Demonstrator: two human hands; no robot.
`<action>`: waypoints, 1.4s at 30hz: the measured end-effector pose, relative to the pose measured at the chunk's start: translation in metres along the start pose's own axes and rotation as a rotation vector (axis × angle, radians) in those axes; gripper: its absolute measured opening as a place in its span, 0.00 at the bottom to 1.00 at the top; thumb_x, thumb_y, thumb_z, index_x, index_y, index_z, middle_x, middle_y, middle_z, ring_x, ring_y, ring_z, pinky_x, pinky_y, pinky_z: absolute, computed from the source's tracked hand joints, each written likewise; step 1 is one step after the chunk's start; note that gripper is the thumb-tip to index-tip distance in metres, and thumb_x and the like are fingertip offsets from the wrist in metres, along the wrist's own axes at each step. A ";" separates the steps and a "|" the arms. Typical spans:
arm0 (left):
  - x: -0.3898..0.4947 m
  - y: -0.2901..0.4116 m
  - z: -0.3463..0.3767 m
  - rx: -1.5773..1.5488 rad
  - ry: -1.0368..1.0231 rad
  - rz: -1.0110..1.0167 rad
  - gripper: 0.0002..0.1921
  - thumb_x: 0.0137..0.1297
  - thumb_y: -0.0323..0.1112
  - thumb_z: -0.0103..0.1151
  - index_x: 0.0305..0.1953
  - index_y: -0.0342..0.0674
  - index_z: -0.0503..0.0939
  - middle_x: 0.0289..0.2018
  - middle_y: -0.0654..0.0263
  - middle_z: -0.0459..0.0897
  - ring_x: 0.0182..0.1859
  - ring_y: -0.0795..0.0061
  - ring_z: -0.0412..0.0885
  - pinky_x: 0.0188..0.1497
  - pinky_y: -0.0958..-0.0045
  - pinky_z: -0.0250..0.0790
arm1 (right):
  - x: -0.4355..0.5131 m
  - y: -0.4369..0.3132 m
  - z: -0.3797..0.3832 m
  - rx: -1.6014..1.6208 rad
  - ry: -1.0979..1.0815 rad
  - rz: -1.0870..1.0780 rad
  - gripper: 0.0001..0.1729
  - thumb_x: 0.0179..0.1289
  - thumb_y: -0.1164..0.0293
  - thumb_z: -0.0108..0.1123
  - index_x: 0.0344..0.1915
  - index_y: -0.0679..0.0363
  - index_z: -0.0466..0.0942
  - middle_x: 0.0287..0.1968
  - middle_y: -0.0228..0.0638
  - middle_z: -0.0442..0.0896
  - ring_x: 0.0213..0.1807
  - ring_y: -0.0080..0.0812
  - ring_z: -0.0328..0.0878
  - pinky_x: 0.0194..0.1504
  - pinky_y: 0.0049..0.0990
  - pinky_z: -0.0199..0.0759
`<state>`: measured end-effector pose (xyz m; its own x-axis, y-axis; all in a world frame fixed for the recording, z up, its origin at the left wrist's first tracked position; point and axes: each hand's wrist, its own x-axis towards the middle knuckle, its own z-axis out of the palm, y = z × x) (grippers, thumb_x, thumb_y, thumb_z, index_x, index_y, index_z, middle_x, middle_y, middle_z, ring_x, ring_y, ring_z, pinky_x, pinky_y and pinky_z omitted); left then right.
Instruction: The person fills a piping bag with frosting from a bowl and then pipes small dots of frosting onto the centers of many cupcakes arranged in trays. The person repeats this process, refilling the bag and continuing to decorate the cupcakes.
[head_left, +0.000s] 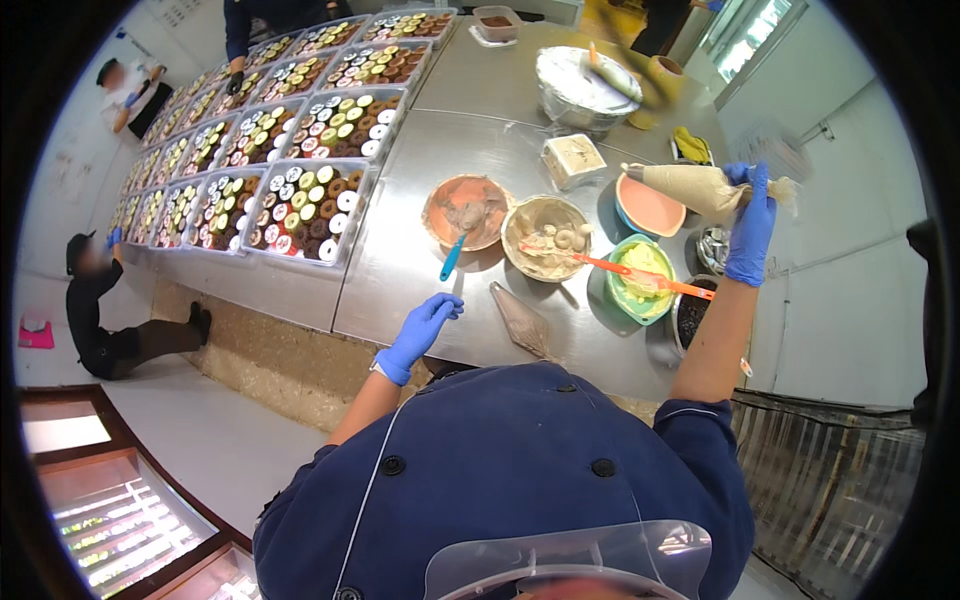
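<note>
My right hand, in a blue glove, grips the gathered end of a piping bag filled with beige cream, its tip towards the left. Below the bag is an orange-lined bowl. My left hand, gloved too, is by the table's front edge with loosely bent fingers, holding nothing. Nearest it is a blue-handled spatula in a bowl of brown cream. A bowl of beige cream and a green bowl of yellow cream each hold an orange spatula. A second piping bag with brownish filling lies in front.
Plastic trays of decorated cupcakes cover the table's left side. A plastic-wrapped bowl, a square container and a dark-filled bowl stand on the steel table. People work around the trays; one gloved hand reaches over them.
</note>
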<state>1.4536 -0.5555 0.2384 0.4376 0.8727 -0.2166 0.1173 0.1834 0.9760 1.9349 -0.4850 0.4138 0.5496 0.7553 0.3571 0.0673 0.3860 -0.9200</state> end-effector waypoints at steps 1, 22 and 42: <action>0.003 -0.002 0.006 -0.002 -0.033 -0.013 0.13 0.74 0.35 0.43 0.48 0.33 0.75 0.40 0.63 0.80 0.45 0.75 0.78 0.53 0.73 0.68 | -0.008 0.003 0.002 0.102 0.051 0.073 0.21 0.70 0.57 0.50 0.24 0.59 0.72 0.24 0.32 0.77 0.29 0.28 0.72 0.38 0.29 0.69; -0.014 -0.020 0.041 0.005 -0.030 -0.050 0.14 0.74 0.38 0.44 0.48 0.33 0.74 0.42 0.62 0.80 0.44 0.74 0.78 0.52 0.72 0.68 | -0.018 0.210 0.038 -0.268 0.120 0.193 0.25 0.66 0.55 0.56 0.24 0.67 0.74 0.17 0.34 0.74 0.17 0.27 0.71 0.20 0.30 0.63; 0.010 -0.009 0.055 0.048 -0.089 -0.025 0.15 0.74 0.37 0.43 0.49 0.32 0.74 0.43 0.61 0.80 0.46 0.73 0.78 0.53 0.72 0.69 | -0.034 0.172 0.003 0.267 0.262 0.451 0.19 0.68 0.62 0.51 0.18 0.49 0.63 0.14 0.19 0.61 0.10 0.16 0.52 0.14 0.20 0.45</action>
<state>1.5055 -0.5734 0.2268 0.5110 0.8242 -0.2441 0.1706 0.1810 0.9686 1.9250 -0.4427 0.2437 0.6649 0.7331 -0.1430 -0.4145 0.2029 -0.8871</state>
